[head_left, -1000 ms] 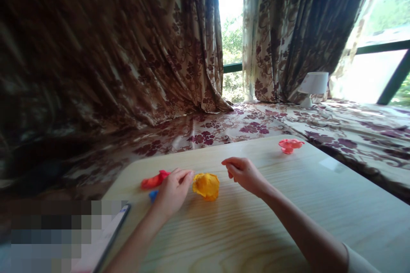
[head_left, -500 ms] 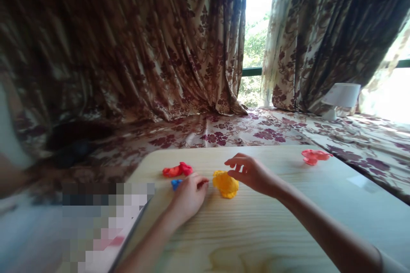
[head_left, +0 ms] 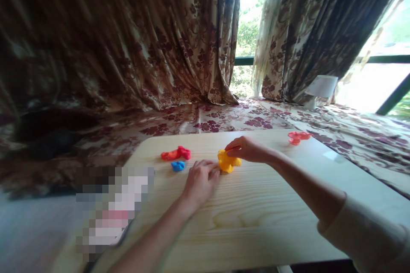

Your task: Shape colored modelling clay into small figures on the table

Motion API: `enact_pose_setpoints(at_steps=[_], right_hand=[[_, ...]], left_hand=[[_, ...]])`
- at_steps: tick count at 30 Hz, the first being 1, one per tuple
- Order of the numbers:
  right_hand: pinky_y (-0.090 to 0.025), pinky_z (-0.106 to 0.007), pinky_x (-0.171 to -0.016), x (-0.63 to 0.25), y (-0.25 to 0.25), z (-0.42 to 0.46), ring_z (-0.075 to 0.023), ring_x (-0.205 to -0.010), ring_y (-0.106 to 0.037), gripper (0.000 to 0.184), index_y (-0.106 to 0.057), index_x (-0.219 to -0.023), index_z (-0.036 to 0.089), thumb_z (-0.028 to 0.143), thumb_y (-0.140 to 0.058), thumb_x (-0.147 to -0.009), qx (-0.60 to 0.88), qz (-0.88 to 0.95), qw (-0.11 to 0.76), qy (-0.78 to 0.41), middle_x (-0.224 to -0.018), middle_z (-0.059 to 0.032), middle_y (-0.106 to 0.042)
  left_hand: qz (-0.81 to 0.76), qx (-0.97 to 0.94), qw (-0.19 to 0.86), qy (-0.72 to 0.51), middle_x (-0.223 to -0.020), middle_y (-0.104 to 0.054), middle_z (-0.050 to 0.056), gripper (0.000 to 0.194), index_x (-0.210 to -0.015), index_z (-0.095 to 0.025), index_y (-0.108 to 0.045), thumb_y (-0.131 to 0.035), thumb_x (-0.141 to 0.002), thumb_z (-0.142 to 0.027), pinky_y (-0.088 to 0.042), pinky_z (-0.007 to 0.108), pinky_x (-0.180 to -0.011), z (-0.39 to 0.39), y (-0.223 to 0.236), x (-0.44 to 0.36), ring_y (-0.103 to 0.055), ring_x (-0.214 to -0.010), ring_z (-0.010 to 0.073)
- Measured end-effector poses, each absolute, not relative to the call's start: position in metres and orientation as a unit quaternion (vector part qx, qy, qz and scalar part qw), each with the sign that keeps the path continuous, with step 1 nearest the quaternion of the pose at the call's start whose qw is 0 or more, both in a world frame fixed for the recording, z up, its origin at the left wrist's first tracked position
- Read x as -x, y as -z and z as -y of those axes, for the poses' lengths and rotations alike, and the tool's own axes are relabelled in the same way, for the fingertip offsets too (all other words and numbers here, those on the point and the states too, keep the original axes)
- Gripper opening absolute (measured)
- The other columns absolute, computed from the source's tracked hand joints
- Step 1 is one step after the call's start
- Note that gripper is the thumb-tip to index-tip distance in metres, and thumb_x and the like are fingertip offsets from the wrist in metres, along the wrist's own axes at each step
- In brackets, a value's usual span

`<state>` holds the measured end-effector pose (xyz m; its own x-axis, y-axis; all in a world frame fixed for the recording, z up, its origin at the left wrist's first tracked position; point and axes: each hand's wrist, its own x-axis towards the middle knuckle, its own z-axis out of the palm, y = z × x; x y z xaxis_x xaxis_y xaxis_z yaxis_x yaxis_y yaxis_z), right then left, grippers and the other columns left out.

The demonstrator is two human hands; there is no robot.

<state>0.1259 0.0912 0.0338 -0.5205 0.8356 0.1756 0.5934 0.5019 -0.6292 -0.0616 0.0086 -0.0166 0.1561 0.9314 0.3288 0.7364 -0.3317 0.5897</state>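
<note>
right hand [head_left: 246, 149]: bent fingers at top edge of yellow lump [head_left: 228, 165]; cannot tell if pinched tight. left hand [head_left: 201, 181]: open, fingers loosely curled, nothing gripped, fingertips close by lump's left side. yellow lump, between both hands on pale wood table [head_left: 256, 209]: bright, soft-looking, uneven, rounded bulges, one sticking out below right fingers. left of left hand: small blue lump [head_left: 177, 166], with knobbly orange-red and pinkish-red piece [head_left: 175, 153] just beyond. coral piece [head_left: 299, 137] well right of right-hand grip.
</note>
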Motion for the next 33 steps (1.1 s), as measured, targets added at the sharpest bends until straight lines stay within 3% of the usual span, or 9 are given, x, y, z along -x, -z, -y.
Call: enact_pose_setpoints(at_steps=[6, 9, 14, 18, 21, 25, 29, 33], right_hand=[[-0.046, -0.024, -0.056, -0.146, -0.019, -0.098, -0.0157, -0.062, -0.061, 0.020, -0.076, -0.081, 0.015, 0.024, -0.062, -0.069, 0.452, 0.790, 0.263, -0.320, -0.068, -0.0011, -0.072], [-0.046, -0.024, -0.057, -0.149, -0.015, -0.096, -0.0159, -0.064, -0.062, 0.018, -0.076, -0.079, 0.016, 0.024, -0.065, -0.067, 0.455, 0.767, 0.286, -0.351, -0.070, -0.0011, -0.072], [-0.048, -0.024, -0.055, -0.148, -0.014, -0.093, -0.0146, -0.061, -0.061, 0.023, -0.075, -0.083, 0.014, 0.028, -0.068, -0.067, 0.454, 0.717, 0.320, -0.422, -0.070, -0.0030, -0.072], [-0.053, -0.029, -0.065, -0.141, -0.032, -0.095, -0.0166, -0.073, -0.065, 0.032, -0.074, -0.091, 0.015, 0.037, -0.068, -0.069, 0.420, 0.688, 0.356, -0.473, -0.083, -0.0061, -0.073], [-0.053, -0.032, -0.072, -0.132, -0.050, -0.097, -0.0185, -0.080, -0.066, 0.038, -0.073, -0.095, 0.015, 0.041, -0.068, -0.069, 0.389, 0.676, 0.379, -0.499, -0.089, -0.0076, -0.073], [-0.053, -0.035, -0.076, -0.116, -0.059, -0.096, -0.0200, -0.082, -0.066, 0.040, -0.072, -0.096, 0.015, 0.043, -0.068, -0.068, 0.355, 0.663, 0.386, -0.534, -0.090, -0.0092, -0.072], [-0.053, -0.036, -0.078, -0.104, -0.054, -0.093, -0.0200, -0.081, -0.066, 0.039, -0.072, -0.095, 0.015, 0.043, -0.069, -0.069, 0.339, 0.657, 0.380, -0.556, -0.089, -0.0090, -0.073], [-0.052, -0.036, -0.079, -0.099, -0.050, -0.092, -0.0203, -0.082, -0.065, 0.039, -0.073, -0.095, 0.016, 0.045, -0.070, -0.069, 0.337, 0.653, 0.377, -0.564, -0.086, -0.0074, -0.072]], left_hand=[[-0.581, -0.715, 0.162, -0.355, -0.105, -0.069, 0.012, 0.034, -0.102, -0.017, -0.069, -0.062, -0.074, -0.036, -0.040, 0.040, -0.093, -0.030, 0.018, 0.043, -0.057, -0.103, 0.0275], [-0.597, -0.687, 0.183, -0.372, -0.092, -0.072, 0.010, 0.040, -0.108, -0.017, -0.065, -0.062, -0.074, -0.038, -0.044, 0.039, -0.086, -0.034, 0.018, 0.035, -0.061, -0.094, 0.0258], [-0.584, -0.661, 0.238, -0.406, -0.075, -0.071, 0.002, 0.040, -0.107, -0.022, -0.064, -0.068, -0.067, -0.025, -0.049, 0.029, -0.069, -0.040, 0.016, 0.030, -0.064, -0.073, 0.0182], [-0.569, -0.635, 0.253, -0.457, -0.068, -0.068, 0.000, 0.032, -0.106, -0.017, -0.060, -0.058, -0.074, -0.019, -0.049, 0.023, -0.057, -0.048, -0.001, 0.033, -0.063, -0.062, 0.0134], [-0.556, -0.629, 0.231, -0.492, -0.074, -0.067, 0.001, 0.035, -0.111, -0.016, -0.056, -0.054, -0.077, -0.021, -0.049, 0.022, -0.056, -0.048, -0.017, 0.038, -0.063, -0.064, 0.0127], [-0.558, -0.634, 0.147, -0.514, -0.091, -0.064, 0.004, 0.035, -0.108, -0.019, -0.057, -0.056, -0.073, -0.018, -0.049, 0.027, -0.067, -0.040, -0.025, 0.046, -0.060, -0.075, 0.0153], [-0.568, -0.639, 0.105, -0.508, -0.083, -0.062, 0.003, 0.019, -0.089, -0.020, -0.062, -0.053, -0.074, -0.016, -0.046, 0.029, -0.067, -0.035, -0.019, 0.052, -0.056, -0.069, 0.0152], [-0.587, -0.623, 0.102, -0.507, -0.081, -0.062, 0.003, 0.016, -0.088, -0.020, -0.061, -0.054, -0.073, -0.017, -0.046, 0.028, -0.064, -0.034, -0.015, 0.055, -0.055, -0.065, 0.0146]])
